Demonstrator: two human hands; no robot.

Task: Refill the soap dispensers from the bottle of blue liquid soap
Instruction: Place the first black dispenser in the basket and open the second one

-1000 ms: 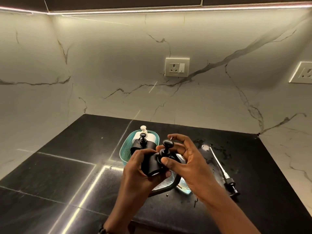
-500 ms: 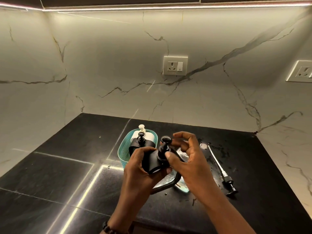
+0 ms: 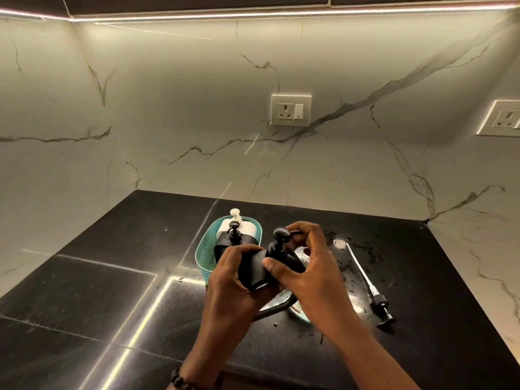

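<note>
My left hand [image 3: 233, 285] grips the body of a black soap dispenser [image 3: 253, 270], held tilted above the counter. My right hand [image 3: 306, 266] is closed around its black pump top [image 3: 280, 240], thumb on the collar and fingers behind the pump head. Behind them a teal mesh basket [image 3: 205, 254] holds a second black dispenser [image 3: 233, 237] and a white dispenser [image 3: 239, 225]. Under my hands lies a clear container with a bluish rim [image 3: 302, 315], mostly hidden. A loose black pump with a long white tube [image 3: 365, 280] lies on the counter to the right.
The black stone counter [image 3: 112, 277] sits in a corner of marble walls. Wet spots show near the loose pump's tube. A dark curved handle [image 3: 274, 311] pokes out below my left hand. Two wall sockets [image 3: 290, 109] are on the back wall.
The camera has tilted slightly. My right hand's fingers have shifted around the pump top while my left hand keeps holding the dispenser body at about the same place.
</note>
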